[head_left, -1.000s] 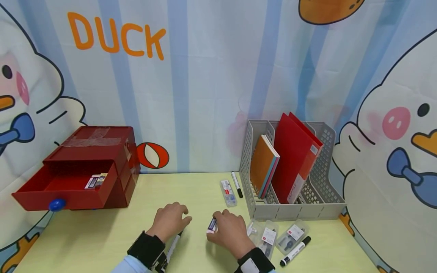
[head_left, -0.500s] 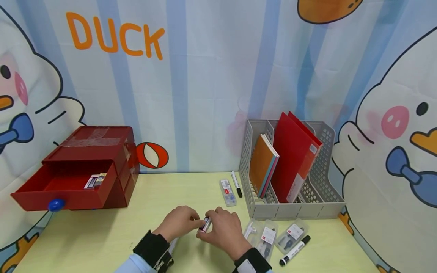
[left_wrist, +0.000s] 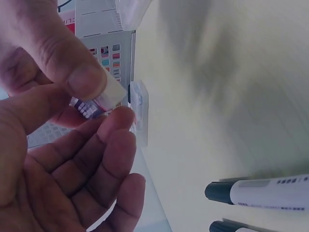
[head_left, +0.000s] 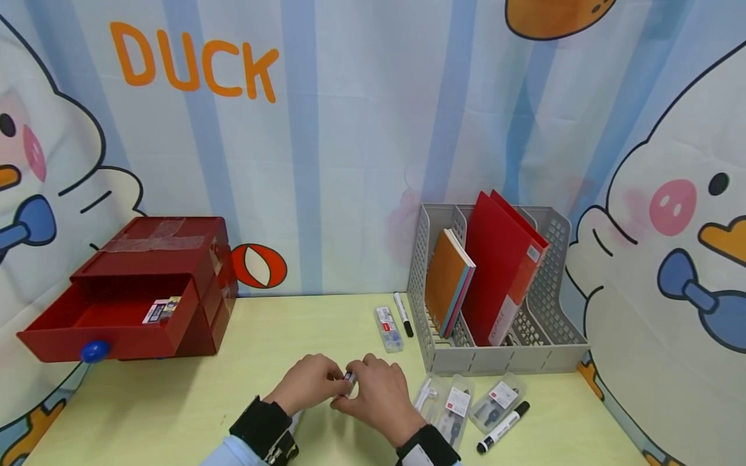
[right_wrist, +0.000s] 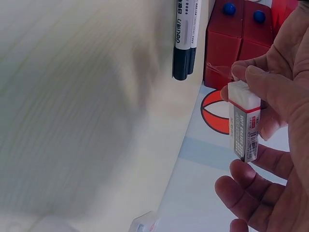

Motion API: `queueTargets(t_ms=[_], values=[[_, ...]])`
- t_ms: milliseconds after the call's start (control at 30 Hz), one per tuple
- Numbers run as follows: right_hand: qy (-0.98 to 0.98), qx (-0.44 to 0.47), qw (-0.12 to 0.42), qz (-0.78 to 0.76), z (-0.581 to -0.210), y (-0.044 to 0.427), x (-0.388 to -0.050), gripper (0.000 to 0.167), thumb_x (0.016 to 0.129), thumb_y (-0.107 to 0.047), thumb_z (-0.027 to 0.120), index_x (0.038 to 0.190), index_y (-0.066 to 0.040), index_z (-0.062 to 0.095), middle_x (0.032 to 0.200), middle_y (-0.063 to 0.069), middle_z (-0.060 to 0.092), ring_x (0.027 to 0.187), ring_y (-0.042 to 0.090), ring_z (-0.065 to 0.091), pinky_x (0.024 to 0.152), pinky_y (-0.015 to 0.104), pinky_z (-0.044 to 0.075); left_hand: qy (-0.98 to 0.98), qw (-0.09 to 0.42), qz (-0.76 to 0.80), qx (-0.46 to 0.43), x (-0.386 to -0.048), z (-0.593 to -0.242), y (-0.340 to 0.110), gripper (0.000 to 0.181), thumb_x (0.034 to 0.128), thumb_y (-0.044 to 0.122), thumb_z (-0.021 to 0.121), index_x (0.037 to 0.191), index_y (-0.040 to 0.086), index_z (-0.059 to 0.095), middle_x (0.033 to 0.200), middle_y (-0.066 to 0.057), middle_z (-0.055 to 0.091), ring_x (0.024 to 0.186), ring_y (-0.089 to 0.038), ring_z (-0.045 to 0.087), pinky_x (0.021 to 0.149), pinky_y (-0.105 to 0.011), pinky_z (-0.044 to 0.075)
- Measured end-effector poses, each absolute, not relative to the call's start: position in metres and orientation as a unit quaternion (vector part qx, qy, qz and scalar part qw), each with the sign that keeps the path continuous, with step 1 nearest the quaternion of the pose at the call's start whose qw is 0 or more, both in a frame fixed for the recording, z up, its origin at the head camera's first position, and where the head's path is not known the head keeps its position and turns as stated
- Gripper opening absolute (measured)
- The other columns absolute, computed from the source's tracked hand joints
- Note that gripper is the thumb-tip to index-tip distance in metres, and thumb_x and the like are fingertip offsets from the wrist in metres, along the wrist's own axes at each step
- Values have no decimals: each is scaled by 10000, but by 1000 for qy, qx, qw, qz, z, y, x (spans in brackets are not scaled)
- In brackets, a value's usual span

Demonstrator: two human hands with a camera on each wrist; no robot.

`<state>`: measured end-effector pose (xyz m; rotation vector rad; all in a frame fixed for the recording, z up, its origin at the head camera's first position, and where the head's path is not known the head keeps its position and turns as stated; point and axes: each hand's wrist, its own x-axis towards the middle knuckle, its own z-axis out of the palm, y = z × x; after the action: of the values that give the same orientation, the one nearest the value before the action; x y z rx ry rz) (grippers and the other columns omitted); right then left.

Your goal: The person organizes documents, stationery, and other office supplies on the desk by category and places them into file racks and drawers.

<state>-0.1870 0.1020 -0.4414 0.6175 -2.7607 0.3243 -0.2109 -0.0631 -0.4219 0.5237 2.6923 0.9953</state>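
Note:
A white eraser in a printed paper sleeve (right_wrist: 245, 123) is off the table between both hands. My left hand (head_left: 309, 382) pinches it from the left side, its thumb near the eraser's bare white end (left_wrist: 113, 93). From the right, my right hand (head_left: 380, 396) holds the eraser (head_left: 351, 380) between thumb and index finger; its other fingers are loosely bent in the right wrist view. Fingers cover much of the eraser. Two white markers with dark caps (left_wrist: 270, 192) lie on the table close to the left wrist, mostly hidden by it in the head view.
A red drawer box (head_left: 157, 246) at left has its drawer (head_left: 122, 338) pulled out, with small packets (head_left: 161, 310) inside. A grey file rack (head_left: 501, 362) holds notebooks and red folders. Clear cases (head_left: 456, 411) and a marker (head_left: 504, 427) lie right; another case (head_left: 388, 329) and marker (head_left: 403, 315) behind.
My left hand has moved right from above the markers and now pinches the eraser. My right hand has carried the eraser slightly left to meet it.

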Motion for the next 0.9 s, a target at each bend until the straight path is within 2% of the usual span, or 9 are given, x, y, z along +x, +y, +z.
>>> queueTargets(t_ms=[167,300,433,533,733,900], values=[[-957,219,143,123,-440,102,-187,450,748,-555,795,1009,-198,714,737,-63,468,610,90,424,540,284,332,924,93,331,170,-210,-424,-62,179,864,255,734,779,99,747,677,35,607,632,-150,503,566,-294,383],[-961,211,126,128,-439,102,-186,556,734,-606,786,1090,-186,715,795,-44,528,648,111,478,557,299,386,935,68,314,152,-210,-424,-64,160,832,232,734,732,108,720,644,41,589,598,-144,494,541,-289,373],[-965,193,120,128,-438,105,-185,635,710,-634,786,1134,-169,710,870,-4,590,695,172,554,602,361,449,948,61,289,116,-211,-418,-72,145,848,219,731,774,96,712,660,37,597,604,-149,512,542,-296,398],[-970,176,110,125,-438,109,-186,630,703,-619,795,1114,-148,718,882,23,607,727,220,587,629,409,461,958,55,267,90,-212,-409,-79,146,870,218,720,818,82,708,678,22,604,613,-159,529,553,-312,425],[-984,143,46,97,-437,118,-186,597,687,-574,816,1047,-106,726,852,67,610,771,293,606,662,471,456,969,23,235,67,-213,-390,-95,173,898,238,670,883,69,697,727,-7,598,631,-184,523,566,-341,443],[-988,135,0,79,-436,122,-187,509,661,-527,849,912,-111,697,768,51,596,717,294,603,654,473,452,974,-20,215,62,-213,-378,-108,190,903,234,632,782,88,637,630,-14,490,576,-192,474,507,-317,347]])
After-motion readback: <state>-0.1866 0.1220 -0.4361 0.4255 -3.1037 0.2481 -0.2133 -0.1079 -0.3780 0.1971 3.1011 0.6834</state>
